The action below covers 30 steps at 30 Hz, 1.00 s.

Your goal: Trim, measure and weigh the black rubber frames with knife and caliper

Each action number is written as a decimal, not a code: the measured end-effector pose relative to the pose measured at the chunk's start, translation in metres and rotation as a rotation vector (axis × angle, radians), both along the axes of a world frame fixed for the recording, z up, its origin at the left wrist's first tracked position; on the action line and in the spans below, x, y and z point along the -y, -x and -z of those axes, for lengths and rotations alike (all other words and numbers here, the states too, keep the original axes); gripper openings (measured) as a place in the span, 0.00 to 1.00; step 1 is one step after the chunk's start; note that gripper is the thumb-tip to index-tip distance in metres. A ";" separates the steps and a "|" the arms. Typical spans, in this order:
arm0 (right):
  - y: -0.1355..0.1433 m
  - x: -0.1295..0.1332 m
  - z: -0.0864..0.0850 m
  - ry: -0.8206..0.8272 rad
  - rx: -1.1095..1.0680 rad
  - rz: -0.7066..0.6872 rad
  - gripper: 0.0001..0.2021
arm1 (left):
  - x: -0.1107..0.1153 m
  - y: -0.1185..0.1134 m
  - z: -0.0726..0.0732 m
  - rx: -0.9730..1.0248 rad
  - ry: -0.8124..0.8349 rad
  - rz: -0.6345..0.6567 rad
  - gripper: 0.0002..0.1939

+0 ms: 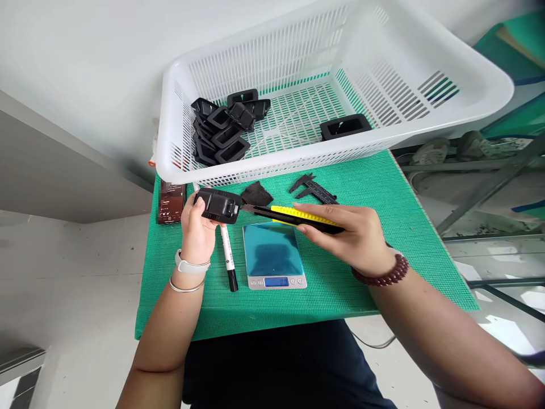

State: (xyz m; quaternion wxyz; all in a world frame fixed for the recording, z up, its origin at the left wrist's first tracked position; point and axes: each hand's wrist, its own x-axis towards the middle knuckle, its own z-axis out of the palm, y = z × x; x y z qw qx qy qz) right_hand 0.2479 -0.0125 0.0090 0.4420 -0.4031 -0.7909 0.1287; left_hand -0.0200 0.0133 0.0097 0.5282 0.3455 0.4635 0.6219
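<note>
One person's two bare hands are working above a green-covered table (332, 304). The left hand (200, 228) is gripping one black plastic part (218, 205), its thumb pressing on top; the part is being held in the air near the table's far left. The right hand (357, 234) is closing its fingers around one yellow-and-black cutter knife (300, 217), whose blade is pointing at the part's right end; whether they are touching cannot be told.

Beneath, one digital scale (275, 250) is showing 0.0. One white marker (227, 250) is lying to its left, one dark cloth (258, 194) and one black caliper (317, 190) beyond it, one phone (172, 201) at far left. One white basket (169, 125) is holding an overlapping pile of black parts (221, 133), too tangled to count, and one separate black frame (361, 123) at right.
</note>
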 end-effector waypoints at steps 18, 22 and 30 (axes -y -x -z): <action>-0.001 0.000 0.002 -0.111 0.182 -0.012 0.14 | -0.003 0.001 0.004 -0.039 -0.045 -0.046 0.15; -0.001 0.002 0.001 -0.100 0.137 0.003 0.15 | -0.003 0.001 0.004 -0.055 -0.029 -0.048 0.16; 0.001 0.002 0.000 -0.100 0.122 0.017 0.15 | -0.003 0.000 0.004 -0.055 -0.025 -0.047 0.16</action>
